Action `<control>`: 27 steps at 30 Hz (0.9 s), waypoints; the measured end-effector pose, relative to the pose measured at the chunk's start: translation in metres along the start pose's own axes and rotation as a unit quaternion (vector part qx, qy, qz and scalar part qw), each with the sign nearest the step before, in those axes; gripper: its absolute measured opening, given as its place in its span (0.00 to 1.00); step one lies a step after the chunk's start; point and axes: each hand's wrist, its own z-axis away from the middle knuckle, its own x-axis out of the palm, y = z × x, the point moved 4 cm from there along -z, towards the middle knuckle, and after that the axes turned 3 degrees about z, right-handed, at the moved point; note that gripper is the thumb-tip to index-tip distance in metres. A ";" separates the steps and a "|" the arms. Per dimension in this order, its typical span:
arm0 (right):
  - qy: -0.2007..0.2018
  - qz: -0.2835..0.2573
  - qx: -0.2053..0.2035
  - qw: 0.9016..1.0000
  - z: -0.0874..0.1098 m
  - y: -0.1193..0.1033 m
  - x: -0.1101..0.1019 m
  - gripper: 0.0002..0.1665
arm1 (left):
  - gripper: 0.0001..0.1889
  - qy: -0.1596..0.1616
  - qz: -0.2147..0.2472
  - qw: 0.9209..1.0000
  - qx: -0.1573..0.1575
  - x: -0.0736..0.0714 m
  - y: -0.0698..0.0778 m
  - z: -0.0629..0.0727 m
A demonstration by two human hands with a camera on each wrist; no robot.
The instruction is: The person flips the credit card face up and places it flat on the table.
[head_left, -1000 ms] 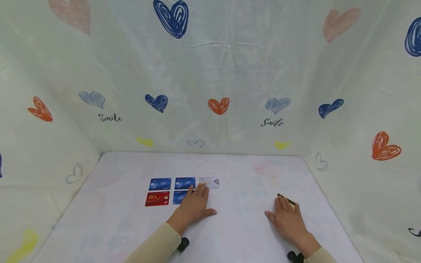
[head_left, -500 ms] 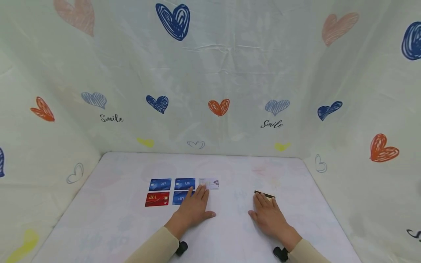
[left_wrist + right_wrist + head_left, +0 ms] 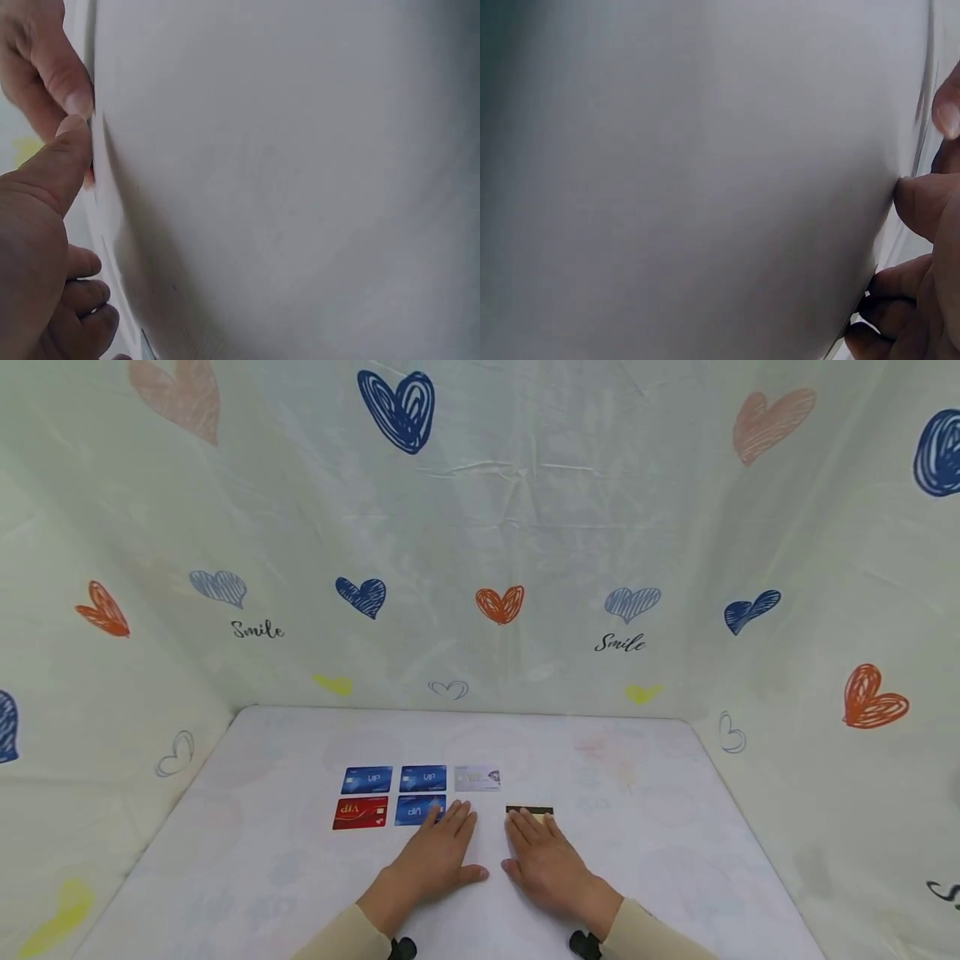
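Note:
My right hand [image 3: 551,866] lies palm down with straight fingers on a pale gold card with a dark stripe [image 3: 531,808], covering much of it. Just left of it my left hand [image 3: 431,860] rests on the table, fingers extended; its fingertips overlap the right edge of a lower blue VIP card [image 3: 414,810]. Above the left fingers lies a silvery white card [image 3: 477,778]. Two more blue cards, a left one [image 3: 367,780] and a middle one [image 3: 423,778], share that upper row. A red VIP card [image 3: 360,813] lies beside the lower blue card.
The cards lie on a white table [image 3: 262,860]. A pale curtain [image 3: 555,543] printed with hearts stands behind the table and along both sides. Dark wrist-camera mounts sit under both wrists.
My right hand has slid left across the table with the gold card under its fingers. My left hand has drawn back slightly, off the white card.

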 end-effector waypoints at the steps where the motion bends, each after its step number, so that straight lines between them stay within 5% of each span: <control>1: 0.002 0.006 -0.010 1.000 -0.002 -0.006 0.000 0.38 | 0.48 -0.003 0.000 1.000 0.003 0.001 0.001 0.001; 8: 0.005 0.018 -0.056 0.998 -0.011 -0.039 -0.001 0.34 | 0.49 -0.006 -0.015 1.000 0.017 0.003 0.001 0.009; 15: -0.024 -0.059 -0.065 0.996 -0.010 -0.046 -0.004 0.33 | 0.52 -0.023 -0.002 1.000 0.017 0.005 -0.003 0.016; 21: -0.019 -0.100 -0.074 0.992 -0.010 -0.040 -0.003 0.32 | 0.51 -0.032 -0.004 0.999 0.015 0.006 -0.003 0.019; 27: -0.006 -0.053 -0.041 0.998 -0.010 -0.018 -0.002 0.35 | 0.52 -0.045 0.002 0.999 0.002 0.006 -0.005 0.021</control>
